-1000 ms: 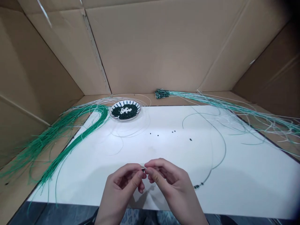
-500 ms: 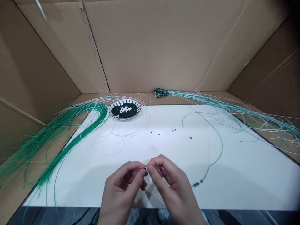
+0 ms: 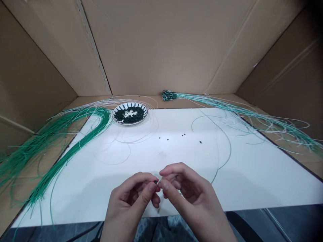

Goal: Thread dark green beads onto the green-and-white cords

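Observation:
A tiny dark bead (image 3: 155, 182) sits between the thumb and index finger of my left hand (image 3: 132, 198), which is closed on it. Close by on the right, my right hand (image 3: 190, 195) has its index finger raised off the thumb. Its thumb tip lies by the bead, against a finger behind it, where a thin thread seems to be held; the contact is partly hidden. A green strand (image 3: 230, 148) curves over the white board and disappears behind my right hand. Several loose dark beads (image 3: 168, 139) lie on the board beyond my hands.
A patterned plate (image 3: 145, 112) of dark beads stands at the back of the white board (image 3: 83, 181). Green strands (image 3: 65, 156) lie in a bundle at left. At back right stretches a beaded bundle (image 3: 169, 95) with long strands. Cardboard walls (image 3: 161, 47) surround the board.
My right index finger has lifted away from the thumb, and the dark bead shows more clearly in my left fingers. The beads on the strand are now hidden behind my right hand. The view has shifted slightly.

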Available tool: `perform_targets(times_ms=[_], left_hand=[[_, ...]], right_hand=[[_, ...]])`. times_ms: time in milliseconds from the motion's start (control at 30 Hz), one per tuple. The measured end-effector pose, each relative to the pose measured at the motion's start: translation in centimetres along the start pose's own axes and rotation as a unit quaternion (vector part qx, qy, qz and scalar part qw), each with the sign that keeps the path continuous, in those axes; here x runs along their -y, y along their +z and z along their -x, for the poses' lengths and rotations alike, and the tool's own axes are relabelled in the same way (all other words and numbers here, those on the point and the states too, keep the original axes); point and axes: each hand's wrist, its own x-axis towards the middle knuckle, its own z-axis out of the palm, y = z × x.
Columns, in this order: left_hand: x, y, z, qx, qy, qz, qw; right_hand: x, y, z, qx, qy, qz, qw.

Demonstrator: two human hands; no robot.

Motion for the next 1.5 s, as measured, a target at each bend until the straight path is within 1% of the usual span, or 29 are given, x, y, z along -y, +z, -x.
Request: perform_targets(times_ms=[133,233,400,567,633,733,800,1000,1200,1333,1500], left_hand=[[0.0,-0.5,0.3,0.010,0.014,-0.002,1.000],[-0.1,-0.7,0.4,0.012,0.005,0.021,1.000],[-0.5,-0.3,0.7,0.014,-0.009,0.064,0.998],[-1.2,0.7,1.1,-0.040,-0.016,0.112,0.993],[-1.2,0.6,1.1,-0.021,-0.015,0.113,0.993],[-1.0,-0.1,1.0,0.033,-0.008,0.106,0.994],[-0.8,-0.6,0.9,0.052,-0.006,0.098,0.994],[-0.7,-1.0,0.6,0.067,0.022,0.068,0.995],[-0.8,-1.3,0.4,0.107,0.011,0.063,0.992],[-1.0,-1.6,0.4,0.107,0.023,0.046,0.993],[-1.3,-1.6,0.4,0.099,0.024,0.020,0.995]], right_hand=[[0.6,0.3,0.5,0.008,0.005,-0.016,1.000],[0.8,0.7,0.8,0.027,0.016,-0.046,0.998],[1.0,0.9,1.0,0.054,0.028,-0.066,0.996],[1.3,1.0,1.2,0.072,0.051,-0.076,0.993],[1.4,1.0,1.2,0.075,0.052,-0.078,0.993],[1.4,1.0,1.2,0.076,0.054,-0.076,0.993],[1.4,0.9,1.3,0.075,0.057,-0.072,0.993],[1.8,0.9,1.3,0.063,0.067,-0.063,0.994],[1.5,0.8,1.3,0.066,0.056,-0.060,0.994],[1.0,0.6,1.3,0.079,0.048,-0.071,0.993],[1.1,0.6,1.2,0.083,0.045,-0.057,0.994]])
